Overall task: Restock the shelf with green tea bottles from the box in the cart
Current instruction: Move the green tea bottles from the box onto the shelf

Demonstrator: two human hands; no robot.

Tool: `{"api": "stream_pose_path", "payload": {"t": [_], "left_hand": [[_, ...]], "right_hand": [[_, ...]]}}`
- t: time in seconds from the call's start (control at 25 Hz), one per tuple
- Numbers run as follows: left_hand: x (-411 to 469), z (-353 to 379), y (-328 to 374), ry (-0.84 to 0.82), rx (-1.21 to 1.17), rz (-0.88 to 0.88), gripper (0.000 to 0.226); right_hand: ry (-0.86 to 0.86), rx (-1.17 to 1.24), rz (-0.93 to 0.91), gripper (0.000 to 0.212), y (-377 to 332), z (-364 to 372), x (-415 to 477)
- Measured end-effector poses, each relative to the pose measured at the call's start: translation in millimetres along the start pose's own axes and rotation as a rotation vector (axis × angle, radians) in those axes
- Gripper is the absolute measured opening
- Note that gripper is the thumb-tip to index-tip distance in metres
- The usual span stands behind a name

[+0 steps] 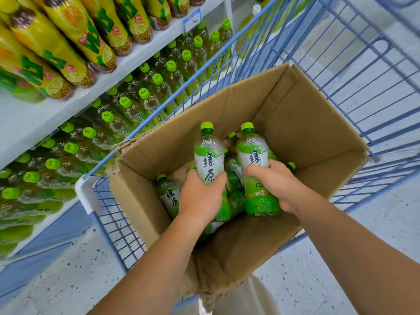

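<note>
Left grip (200, 197): wrapped round left bottle (209, 159)
Right grip (276, 181): wrapped round right bottle (254, 153)
Box (306, 121): in cart (85, 194); shelf (34, 123) at 10 o'clock

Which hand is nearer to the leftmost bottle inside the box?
Left. The left hand, gripping one bottle, is directly beside the leftmost bottle; the right hand, gripping another bottle, is farther right across the box.

Left hand (201, 196), right hand (276, 181), both curled.

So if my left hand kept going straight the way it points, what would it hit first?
Likely the loose bottles in the box just past your left hand, which grips one bottle; depth is unclear.
</note>
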State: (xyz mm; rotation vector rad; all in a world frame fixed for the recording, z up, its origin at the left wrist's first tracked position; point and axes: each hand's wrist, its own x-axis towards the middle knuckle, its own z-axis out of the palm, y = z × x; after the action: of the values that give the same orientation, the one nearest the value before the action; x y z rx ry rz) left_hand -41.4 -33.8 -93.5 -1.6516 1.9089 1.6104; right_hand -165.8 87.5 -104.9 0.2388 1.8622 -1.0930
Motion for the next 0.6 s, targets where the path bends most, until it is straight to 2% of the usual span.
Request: {"api": "stream_pose_path", "payload": {"t": [0.16, 0.36, 0.6], "left_hand": [[-38, -22, 10, 0.022, -0.051, 0.041, 0.034], [-91, -47, 27, 0.022, -0.131, 0.092, 0.036], [-142, -97, 35, 0.101, -0.199, 0.236, 0.026]], "right_hand": [[0.012, -0.03, -0.068, 0.023, -8, 1, -48], [0.02, -0.07, -0.161, 0.039, -24, 9, -104], [0.001, -0.107, -0.287, 0.029, -51, 20, -156]]}}
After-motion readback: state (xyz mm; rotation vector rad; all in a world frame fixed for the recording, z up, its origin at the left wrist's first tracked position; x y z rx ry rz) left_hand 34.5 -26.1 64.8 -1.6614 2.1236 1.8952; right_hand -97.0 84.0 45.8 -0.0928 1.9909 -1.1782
